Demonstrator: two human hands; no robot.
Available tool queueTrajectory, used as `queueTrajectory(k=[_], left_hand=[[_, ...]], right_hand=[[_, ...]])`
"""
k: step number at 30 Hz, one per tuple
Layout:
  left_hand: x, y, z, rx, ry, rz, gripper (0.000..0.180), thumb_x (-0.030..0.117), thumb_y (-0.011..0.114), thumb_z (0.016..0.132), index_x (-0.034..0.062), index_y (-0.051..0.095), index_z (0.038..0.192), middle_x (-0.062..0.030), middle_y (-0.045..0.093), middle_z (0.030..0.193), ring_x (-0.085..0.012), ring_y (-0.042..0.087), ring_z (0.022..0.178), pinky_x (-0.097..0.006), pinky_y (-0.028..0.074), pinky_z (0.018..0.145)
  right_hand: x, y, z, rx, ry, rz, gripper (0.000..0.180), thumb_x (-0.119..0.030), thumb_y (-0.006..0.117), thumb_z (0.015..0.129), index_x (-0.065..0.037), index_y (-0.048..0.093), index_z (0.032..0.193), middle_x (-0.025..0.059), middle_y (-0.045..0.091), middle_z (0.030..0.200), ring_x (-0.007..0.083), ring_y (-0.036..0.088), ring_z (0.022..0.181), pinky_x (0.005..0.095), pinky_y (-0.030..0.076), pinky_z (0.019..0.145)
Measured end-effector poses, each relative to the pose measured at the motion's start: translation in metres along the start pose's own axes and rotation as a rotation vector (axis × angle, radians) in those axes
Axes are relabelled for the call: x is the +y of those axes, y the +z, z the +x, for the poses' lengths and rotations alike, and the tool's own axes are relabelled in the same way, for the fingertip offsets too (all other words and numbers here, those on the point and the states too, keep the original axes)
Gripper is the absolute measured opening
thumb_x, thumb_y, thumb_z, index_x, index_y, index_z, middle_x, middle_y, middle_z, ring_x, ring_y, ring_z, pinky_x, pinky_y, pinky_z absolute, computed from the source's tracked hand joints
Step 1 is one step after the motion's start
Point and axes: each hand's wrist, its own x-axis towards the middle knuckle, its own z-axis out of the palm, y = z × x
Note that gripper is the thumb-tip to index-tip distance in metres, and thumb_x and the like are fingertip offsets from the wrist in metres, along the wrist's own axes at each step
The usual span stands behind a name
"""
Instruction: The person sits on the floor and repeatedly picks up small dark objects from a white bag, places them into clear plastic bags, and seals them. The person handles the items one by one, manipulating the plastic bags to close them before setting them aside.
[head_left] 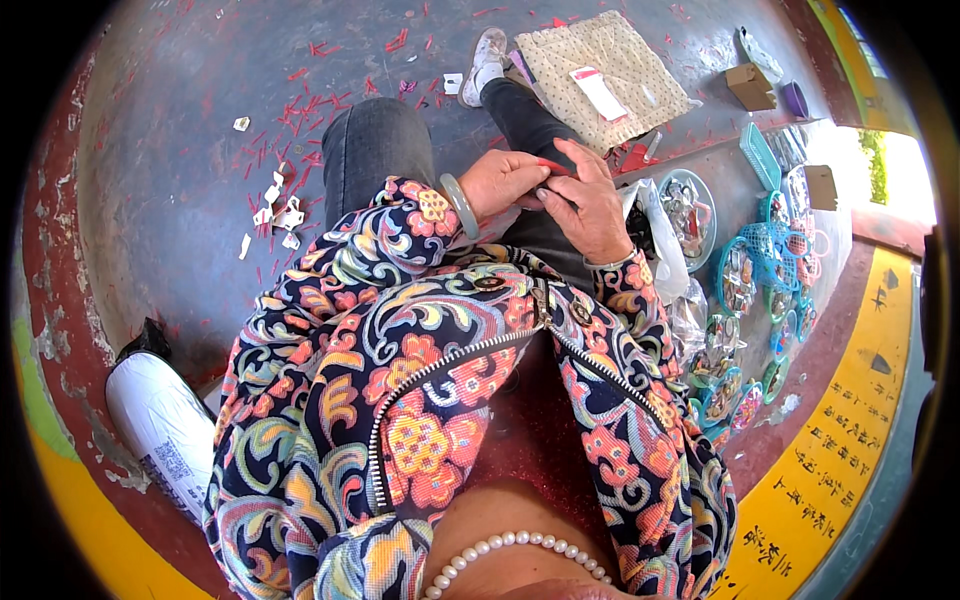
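Observation:
My left hand (pixel 503 182), with a pale bangle at the wrist, pinches a small red strip (pixel 553 168) over my lap. Meeting it from the other side, my right hand (pixel 590 208) has its thumb and fingers closed at the same strip, one finger raised a little. The strip's kind cannot be made out, since the fingers cover most of it. Beyond the hands, a dotted cream cloth (pixel 640 65) lies on the floor by my outstretched leg, with a white and red packet (pixel 599 94) on top.
Red scraps (pixel 300 120) and white torn pieces (pixel 288 214) litter the grey floor. To the right stand several small baskets (pixel 770 255) filled with wrapped items, a round tub (pixel 708 205), a white plastic bag (pixel 668 250) and a cardboard box (pixel 750 88). A white sack (pixel 160 420) lies at left.

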Motion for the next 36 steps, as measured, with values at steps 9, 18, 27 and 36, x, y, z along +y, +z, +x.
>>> queueTrajectory(k=[9, 18, 27, 36], left_hand=[[-0.012, -0.008, 0.005, 0.011, -0.035, -0.070, 0.028, 0.019, 0.046, 0.089, -0.0027, 0.056, 0.102, -0.0071, 0.059, 0.091, -0.0105, 0.057, 0.077, -0.023, 0.049, 0.068], [0.001, -0.002, 0.002, 0.113, -0.079, -0.010, 0.027, 0.022, 0.046, 0.088, -0.0009, 0.057, 0.099, -0.0072, 0.060, 0.091, -0.0135, 0.059, 0.078, -0.025, 0.050, 0.069], [-0.006, -0.006, 0.005, 0.106, -0.079, -0.014, 0.028, 0.020, 0.045, 0.089, -0.0006, 0.056, 0.104, -0.0077, 0.059, 0.094, -0.0134, 0.058, 0.082, -0.026, 0.050, 0.071], [-0.010, -0.006, 0.005, 0.010, -0.066, 0.012, 0.029, 0.018, 0.045, 0.089, -0.0025, 0.053, 0.107, -0.0090, 0.058, 0.098, -0.0152, 0.057, 0.088, -0.029, 0.051, 0.073]], right_hand=[[0.007, 0.008, -0.005, -0.030, 0.104, 0.065, 0.019, -0.019, 0.064, 0.072, -0.004, 0.062, 0.084, 0.0161, 0.052, 0.111, 0.0333, 0.046, 0.108, 0.0394, 0.036, 0.090], [-0.009, 0.001, 0.002, 0.176, 0.275, 0.189, 0.021, -0.012, 0.067, 0.067, -0.006, 0.061, 0.085, 0.0108, 0.055, 0.108, 0.0295, 0.047, 0.107, 0.0367, 0.037, 0.089], [0.005, 0.007, -0.003, 0.188, 0.076, 0.058, 0.012, -0.009, 0.064, 0.071, -0.005, 0.063, 0.082, 0.0106, 0.056, 0.107, 0.0294, 0.049, 0.104, 0.0364, 0.038, 0.086], [0.004, 0.007, -0.002, 0.151, 0.145, 0.031, 0.009, -0.007, 0.065, 0.065, -0.007, 0.063, 0.073, 0.0112, 0.056, 0.106, 0.0302, 0.048, 0.106, 0.0374, 0.038, 0.087]])
